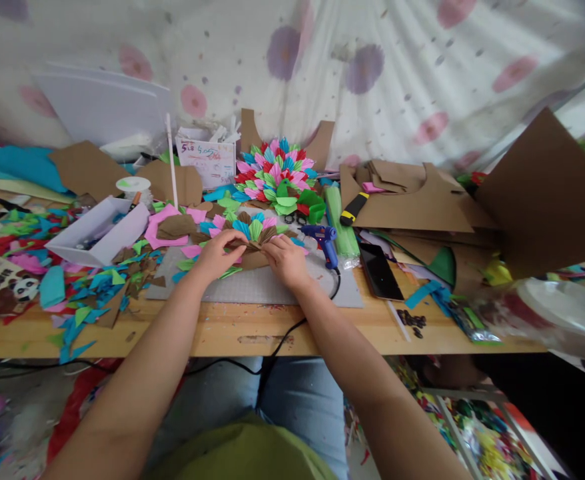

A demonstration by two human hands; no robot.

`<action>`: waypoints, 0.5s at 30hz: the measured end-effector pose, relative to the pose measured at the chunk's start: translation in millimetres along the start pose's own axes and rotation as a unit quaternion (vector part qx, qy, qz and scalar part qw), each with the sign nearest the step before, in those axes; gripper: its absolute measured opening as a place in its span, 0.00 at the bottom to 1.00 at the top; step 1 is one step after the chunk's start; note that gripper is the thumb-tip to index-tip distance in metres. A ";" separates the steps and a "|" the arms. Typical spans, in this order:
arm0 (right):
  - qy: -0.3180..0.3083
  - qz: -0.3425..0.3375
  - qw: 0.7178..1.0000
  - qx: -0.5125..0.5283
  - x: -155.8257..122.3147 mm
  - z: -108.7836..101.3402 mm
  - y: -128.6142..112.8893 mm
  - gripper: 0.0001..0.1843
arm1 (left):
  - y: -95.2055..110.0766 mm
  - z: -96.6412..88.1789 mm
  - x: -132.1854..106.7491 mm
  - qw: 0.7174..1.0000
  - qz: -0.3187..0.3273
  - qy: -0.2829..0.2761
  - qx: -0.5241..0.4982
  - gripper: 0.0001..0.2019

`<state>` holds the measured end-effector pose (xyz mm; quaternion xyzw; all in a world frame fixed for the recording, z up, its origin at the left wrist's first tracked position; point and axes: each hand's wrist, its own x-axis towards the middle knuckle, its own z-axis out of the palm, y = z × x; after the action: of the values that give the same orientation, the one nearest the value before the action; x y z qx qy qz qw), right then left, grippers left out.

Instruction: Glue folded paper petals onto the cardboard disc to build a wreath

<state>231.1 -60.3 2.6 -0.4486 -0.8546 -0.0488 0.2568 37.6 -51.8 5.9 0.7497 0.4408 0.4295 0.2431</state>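
Between my two hands is a pleated brown paper piece [253, 246], pinched at its left by my left hand [222, 252] and at its right by my right hand [286, 259]. Just behind it fan out pleated paper petals [255, 229] in blue, green, pink and brown. Under my hands lies a grey mat [242, 291] with some brown card on it. A blue hot glue gun [323, 241] rests on the mat to the right of my right hand. Farther back stands a round, many-coloured paper flower piece [275, 170].
Paper scraps [90, 287] cover the table's left side, around a white open box [97, 233]. On the right are a yellow-black cutter [354, 209], a phone [380, 271], small dark beads [412, 320] and cardboard sheets [417, 207]. The glue gun's cord [292, 328] hangs over the front edge.
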 end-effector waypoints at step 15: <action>-0.005 -0.015 1.000 -0.015 -0.5 0.5 -2.8 0.15 | 4.4 4.9 0.4 0.998 -0.026 0.052 0.019 0.04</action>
<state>228.8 -62.1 2.3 -0.4399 -0.8616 -0.0635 0.2452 43.9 -53.5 6.9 0.7188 0.4803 0.4534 0.2169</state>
